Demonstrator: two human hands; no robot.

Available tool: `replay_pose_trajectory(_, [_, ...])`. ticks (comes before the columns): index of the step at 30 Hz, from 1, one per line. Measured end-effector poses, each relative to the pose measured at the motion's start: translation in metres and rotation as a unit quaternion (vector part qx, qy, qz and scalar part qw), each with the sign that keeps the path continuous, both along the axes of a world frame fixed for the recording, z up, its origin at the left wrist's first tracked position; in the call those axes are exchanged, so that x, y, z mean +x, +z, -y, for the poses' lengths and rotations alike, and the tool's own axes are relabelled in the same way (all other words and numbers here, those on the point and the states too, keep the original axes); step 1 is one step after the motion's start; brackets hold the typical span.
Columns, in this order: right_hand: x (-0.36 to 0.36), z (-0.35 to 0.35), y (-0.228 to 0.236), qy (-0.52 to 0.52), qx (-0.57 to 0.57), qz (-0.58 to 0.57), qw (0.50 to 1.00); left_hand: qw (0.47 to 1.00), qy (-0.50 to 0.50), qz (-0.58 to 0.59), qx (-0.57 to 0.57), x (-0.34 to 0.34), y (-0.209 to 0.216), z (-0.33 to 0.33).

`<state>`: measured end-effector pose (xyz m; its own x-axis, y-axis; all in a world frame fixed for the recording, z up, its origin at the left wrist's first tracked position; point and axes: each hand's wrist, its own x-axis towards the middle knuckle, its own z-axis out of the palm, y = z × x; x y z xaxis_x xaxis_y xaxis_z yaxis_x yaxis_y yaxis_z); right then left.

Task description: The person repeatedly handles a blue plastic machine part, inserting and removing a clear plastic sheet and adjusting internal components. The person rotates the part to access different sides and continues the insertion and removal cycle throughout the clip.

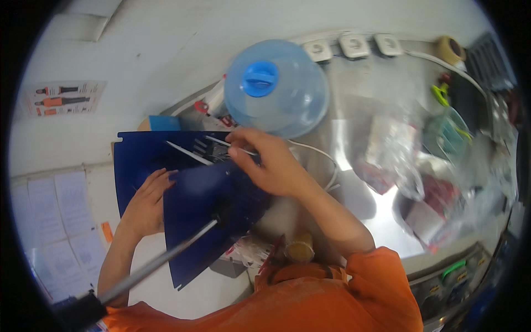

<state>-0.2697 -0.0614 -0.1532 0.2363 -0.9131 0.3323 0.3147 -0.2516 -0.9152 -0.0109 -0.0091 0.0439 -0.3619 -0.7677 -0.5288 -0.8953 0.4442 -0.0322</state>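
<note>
Two overlapping dark blue flat panels point(213, 238) stand tilted in front of me, with a gap between them at the top. My left hand point(146, 205) grips the left edge of the nearer panel; its thumb is hidden. In the gap lie a dark fork-like piece point(200, 147) and a pale thin blade-like strip point(185, 152). My right hand point(271, 163) is at the upper right of the panels, thumb and fingers curled together around a thin white strip point(217, 141). What else sits between the panels is hidden.
A metal rod point(160, 265) crosses from lower left to the nearer panel. Behind stands a large blue water bottle point(298, 94). To the right, a shiny metal tabletop point(354, 193) bears plastic bags point(392, 149) and a green container point(445, 135). White sockets point(354, 45) line the wall.
</note>
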Motion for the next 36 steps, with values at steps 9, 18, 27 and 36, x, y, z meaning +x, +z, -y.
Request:
replay_pose_trajectory(9, [-0.014,-0.015,-0.079,0.211,0.122,-0.005,0.970,0.978,0.190,0.085,0.028,-0.058,-0.015,0.011])
replay_pose_trajectory(18, [0.015,0.027,-0.083,0.333,0.108,0.009,0.937,0.950,0.177,0.245,-0.075,-0.067,-0.049,0.051])
replay_pose_trajectory(27, [0.071,0.039,-0.068,0.255,0.018,-0.003,0.967,0.982,0.140,0.123,0.031,-0.052,-0.061,0.076])
replay_pose_trajectory(36, [0.107,0.059,-0.052,0.336,-0.032,-0.114,0.934,0.971,0.213,-0.088,-0.061,-0.034,-0.078,0.054])
